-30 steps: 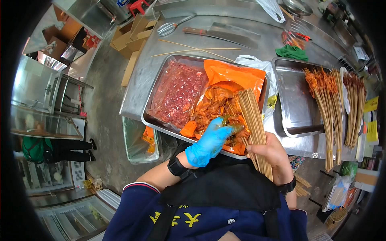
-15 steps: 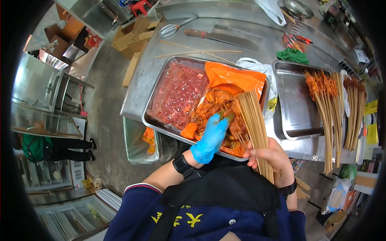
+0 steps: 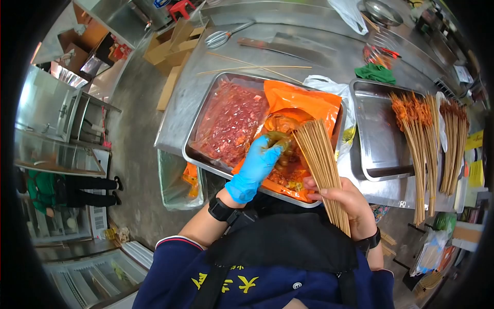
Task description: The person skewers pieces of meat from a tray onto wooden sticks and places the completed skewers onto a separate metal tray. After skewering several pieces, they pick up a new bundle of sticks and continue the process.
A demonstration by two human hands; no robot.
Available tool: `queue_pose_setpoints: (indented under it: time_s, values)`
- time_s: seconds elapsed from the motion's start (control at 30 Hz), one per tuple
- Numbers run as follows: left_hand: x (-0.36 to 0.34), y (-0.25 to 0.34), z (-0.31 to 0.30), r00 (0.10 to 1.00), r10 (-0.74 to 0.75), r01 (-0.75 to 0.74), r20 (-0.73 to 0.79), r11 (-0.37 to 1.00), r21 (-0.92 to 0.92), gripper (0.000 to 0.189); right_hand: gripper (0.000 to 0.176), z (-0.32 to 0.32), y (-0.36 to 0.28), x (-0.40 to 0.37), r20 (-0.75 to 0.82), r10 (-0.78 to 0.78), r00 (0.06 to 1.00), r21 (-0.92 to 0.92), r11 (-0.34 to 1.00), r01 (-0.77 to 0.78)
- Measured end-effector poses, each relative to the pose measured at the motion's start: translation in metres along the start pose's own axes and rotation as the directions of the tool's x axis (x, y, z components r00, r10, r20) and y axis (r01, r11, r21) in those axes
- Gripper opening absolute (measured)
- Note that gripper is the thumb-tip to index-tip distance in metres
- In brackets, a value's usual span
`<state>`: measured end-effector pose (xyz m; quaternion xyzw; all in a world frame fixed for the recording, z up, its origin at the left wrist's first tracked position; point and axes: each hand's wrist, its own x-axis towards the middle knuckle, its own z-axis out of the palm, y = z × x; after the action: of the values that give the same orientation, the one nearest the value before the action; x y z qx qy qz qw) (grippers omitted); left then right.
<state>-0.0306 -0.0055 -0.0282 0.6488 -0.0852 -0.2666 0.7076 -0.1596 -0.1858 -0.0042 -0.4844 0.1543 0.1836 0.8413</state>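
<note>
My left hand [image 3: 254, 167], in a blue glove, is closed around slick, brownish marinated meat [image 3: 279, 140]. It is above an opened orange bag [image 3: 303, 96] of sauce-coated meat. In my bare right hand [image 3: 347, 198] is a thick bundle of bamboo skewers [image 3: 320, 175], slanting up over the bag; the tips near the meat are partly hidden. The orange bag and a clear bag of red diced meat [image 3: 231, 121] share one metal tray [image 3: 187, 148].
Right of me, a second metal tray [image 3: 378, 144] has loaded skewers [image 3: 411, 116] across its edge. A cleaver [image 3: 283, 49], a whisk [image 3: 218, 38] and loose sticks [image 3: 252, 67] lie behind. A lined bin [image 3: 172, 180] stands left; another person [image 3: 85, 190] is farther off.
My left hand has shifted left and slightly up, and more of the brownish meat shows in its fingers. The upper ends of the skewer bundle have tilted left.
</note>
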Motion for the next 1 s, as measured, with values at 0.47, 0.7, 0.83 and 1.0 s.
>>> queue_pose_setpoints:
  time_s: [0.47, 0.7, 0.83, 1.0]
  values:
    - [-0.014, 0.000, 0.006, 0.967, -0.209, 0.244, 0.145, 0.924, -0.295, 0.024, 0.028, 0.004, 0.008, 0.008, -0.136, 0.087, 0.987, -0.032, 0.995, -0.092]
    - [-0.009, -0.016, 0.002, 0.979, -0.125, 0.162, 0.159, 0.955, -0.248, 0.028, 0.020, 0.006, 0.005, 0.009, -0.168, 0.125, 0.978, -0.109, 0.984, -0.144]
    - [-0.009, -0.013, 0.004, 0.983, -0.125, 0.157, 0.133, 0.952, -0.261, 0.028, 0.020, 0.004, 0.005, 0.010, -0.163, 0.124, 0.979, -0.107, 0.984, -0.143]
    - [-0.009, -0.014, 0.012, 0.991, -0.108, 0.127, 0.084, 0.958, -0.258, 0.022, 0.021, 0.005, 0.003, 0.008, -0.172, 0.111, 0.979, -0.093, 0.987, -0.128]
